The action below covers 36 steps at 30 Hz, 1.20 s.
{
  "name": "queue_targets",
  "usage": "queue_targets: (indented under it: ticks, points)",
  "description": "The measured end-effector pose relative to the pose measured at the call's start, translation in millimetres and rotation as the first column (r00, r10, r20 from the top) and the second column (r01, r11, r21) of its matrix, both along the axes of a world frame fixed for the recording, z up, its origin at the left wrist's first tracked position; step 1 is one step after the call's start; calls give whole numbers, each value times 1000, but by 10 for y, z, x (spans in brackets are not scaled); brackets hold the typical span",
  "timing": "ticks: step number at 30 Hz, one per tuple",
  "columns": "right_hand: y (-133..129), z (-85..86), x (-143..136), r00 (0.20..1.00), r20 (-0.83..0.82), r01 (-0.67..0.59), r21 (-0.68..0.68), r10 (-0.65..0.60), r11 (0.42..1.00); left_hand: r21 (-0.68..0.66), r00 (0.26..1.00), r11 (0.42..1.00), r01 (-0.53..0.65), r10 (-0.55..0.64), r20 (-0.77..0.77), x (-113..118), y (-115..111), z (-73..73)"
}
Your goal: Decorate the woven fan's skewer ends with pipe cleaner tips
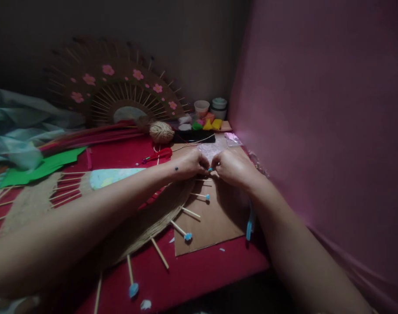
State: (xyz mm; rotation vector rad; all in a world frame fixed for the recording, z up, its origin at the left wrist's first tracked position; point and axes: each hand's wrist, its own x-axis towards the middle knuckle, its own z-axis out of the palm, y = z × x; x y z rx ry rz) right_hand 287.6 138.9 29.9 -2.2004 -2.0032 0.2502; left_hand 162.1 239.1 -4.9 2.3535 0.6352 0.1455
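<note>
My left hand (194, 164) and my right hand (233, 168) meet over a brown board (228, 216), fingers pinched around a small blue piece (210, 169) between them. Under my left forearm lies a fan-shaped craft (159, 213) edged with twine, with wooden sticks poking out. Blue blobs cap some sticks, one at the board (187, 236), another nearer the front (133, 290). My hands hide part of the craft's far end.
Behind stand a flowered fan (112, 74), a twine ball (161, 132), colored clay packs (207, 124), a cup (201, 108) and a lidded jar (219, 107). Green sheet (43, 167) lies left; a blue tool (249, 229) lies by my right forearm. Pink cloth (317, 109) hangs right.
</note>
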Motion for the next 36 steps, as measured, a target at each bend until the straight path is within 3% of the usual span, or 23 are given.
queue_targets:
  ticks: [13,27,32,36]
  points:
    - [7,3,-31,997,74,-14,-2,14,1000,150,999,988,36,-31,-40,-9,-59,76]
    - [-10,-80,4,998,44,41,76,-44,996,259,995,964,-62,81,-66,11,-119,98]
    - [-59,-71,-9,986,-155,69,54,-60,996,250,988,959,-136,149,-31,6,-122,107]
    - [-55,-106,5,904,-407,110,-80,-133,991,247,981,951,-186,192,-1,-12,-125,119]
